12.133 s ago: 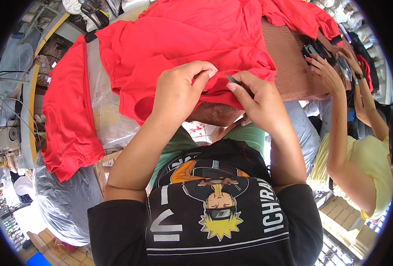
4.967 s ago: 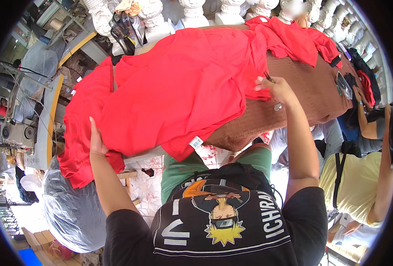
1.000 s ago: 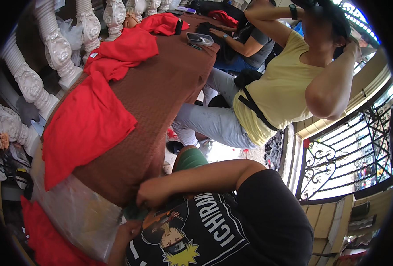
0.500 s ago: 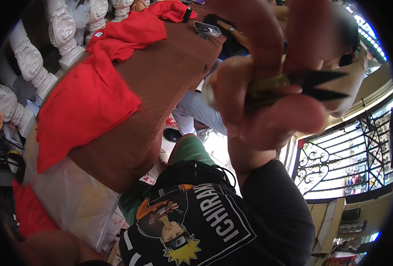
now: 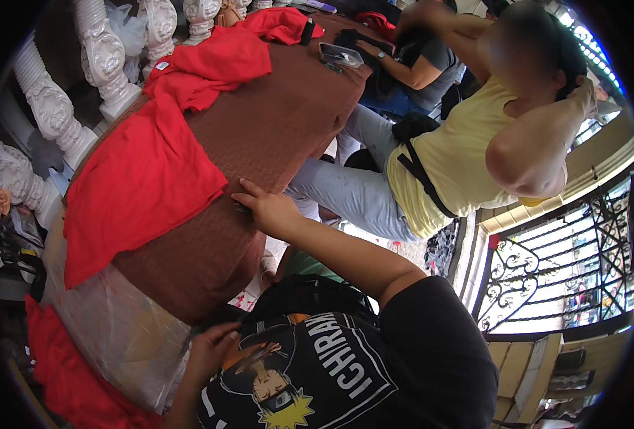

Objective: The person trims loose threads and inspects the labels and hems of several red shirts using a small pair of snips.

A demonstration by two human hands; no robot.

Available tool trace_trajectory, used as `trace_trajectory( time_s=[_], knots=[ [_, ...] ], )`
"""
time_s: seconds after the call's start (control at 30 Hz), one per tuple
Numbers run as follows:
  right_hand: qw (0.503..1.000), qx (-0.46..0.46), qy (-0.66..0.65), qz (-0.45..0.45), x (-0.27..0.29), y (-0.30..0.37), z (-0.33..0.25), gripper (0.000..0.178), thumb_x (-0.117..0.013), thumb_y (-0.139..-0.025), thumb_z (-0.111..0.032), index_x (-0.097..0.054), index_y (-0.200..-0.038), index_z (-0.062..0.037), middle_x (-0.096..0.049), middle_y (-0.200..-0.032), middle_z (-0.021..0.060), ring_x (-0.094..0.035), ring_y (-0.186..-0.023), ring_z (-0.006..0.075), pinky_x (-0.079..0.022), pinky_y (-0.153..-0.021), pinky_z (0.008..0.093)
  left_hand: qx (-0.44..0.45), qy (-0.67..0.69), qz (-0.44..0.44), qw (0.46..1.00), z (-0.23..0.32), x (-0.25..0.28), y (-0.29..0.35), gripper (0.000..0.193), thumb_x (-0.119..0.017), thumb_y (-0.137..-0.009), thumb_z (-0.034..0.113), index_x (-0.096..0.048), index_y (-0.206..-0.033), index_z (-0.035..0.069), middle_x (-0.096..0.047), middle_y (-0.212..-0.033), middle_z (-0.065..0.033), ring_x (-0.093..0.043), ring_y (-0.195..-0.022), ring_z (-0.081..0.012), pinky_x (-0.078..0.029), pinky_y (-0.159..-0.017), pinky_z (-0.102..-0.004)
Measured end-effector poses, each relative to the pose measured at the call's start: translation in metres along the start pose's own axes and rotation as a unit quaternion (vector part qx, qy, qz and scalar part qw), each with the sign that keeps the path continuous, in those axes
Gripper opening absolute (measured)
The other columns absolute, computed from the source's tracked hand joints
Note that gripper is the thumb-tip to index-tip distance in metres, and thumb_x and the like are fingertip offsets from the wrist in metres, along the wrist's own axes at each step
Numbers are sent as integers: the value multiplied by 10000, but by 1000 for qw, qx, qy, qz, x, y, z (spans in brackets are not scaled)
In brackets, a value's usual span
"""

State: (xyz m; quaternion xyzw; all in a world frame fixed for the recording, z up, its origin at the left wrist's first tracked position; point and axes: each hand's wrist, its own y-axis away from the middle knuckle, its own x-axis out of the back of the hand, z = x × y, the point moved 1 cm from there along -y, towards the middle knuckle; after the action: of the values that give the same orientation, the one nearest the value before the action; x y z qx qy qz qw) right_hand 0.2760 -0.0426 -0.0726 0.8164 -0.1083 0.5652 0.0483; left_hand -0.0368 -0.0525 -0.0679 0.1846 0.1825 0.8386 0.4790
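My right hand [image 5: 273,213] rests at the near right edge of the brown-covered table, forefinger stretched out and the other fingers curled. A small dark bit of the thread snips [image 5: 242,208] shows under those fingers; the hand hides the rest. Just left of the fingertips lies a red garment [image 5: 142,189], spread over the table and hanging past its near left edge. Low in front of my black printed shirt is my left hand [image 5: 213,349], fingers loosely bent and apart, with nothing visible in it.
The brown cloth [image 5: 260,118] covers the table, with a clear plastic box [image 5: 340,54] at the far end. White balusters [image 5: 102,53] line the left. A person in a yellow top [image 5: 449,154] sits across the right side. More red cloth [image 5: 70,368] hangs lower left.
My right hand has dropped from close in front of the camera, where it held the thread snips, to the table edge. My left hand has moved up and right, toward my shirt.
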Motion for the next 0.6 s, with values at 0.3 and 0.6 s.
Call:
trace_trajectory(
  time_s=[0.3,0.6],
  knots=[
    [1000,6,-26,9,-6,9,13,559,-559,-804,-90,-508,-1349,-200,-338,-1522,78,-678,-926,323,-554,-762,439,20,-114,-61,991,-6,-5,-17,273,-622,-924,231,-689,-1107,40,-712,-957,-132,-672,-875,-165,-501,-782,-284],
    [1000,23,-1,11,1,15,25,523,-547,-844,-135,-502,-1362,-192,-385,-1497,22,-557,-1192,288,-481,-963,424,-318,-330,-39,888,69,-13,1,240,-669,-858,234,-696,-1044,85,-683,-1027,-99,-651,-946,-278,-504,-864,-358]
  ],
)
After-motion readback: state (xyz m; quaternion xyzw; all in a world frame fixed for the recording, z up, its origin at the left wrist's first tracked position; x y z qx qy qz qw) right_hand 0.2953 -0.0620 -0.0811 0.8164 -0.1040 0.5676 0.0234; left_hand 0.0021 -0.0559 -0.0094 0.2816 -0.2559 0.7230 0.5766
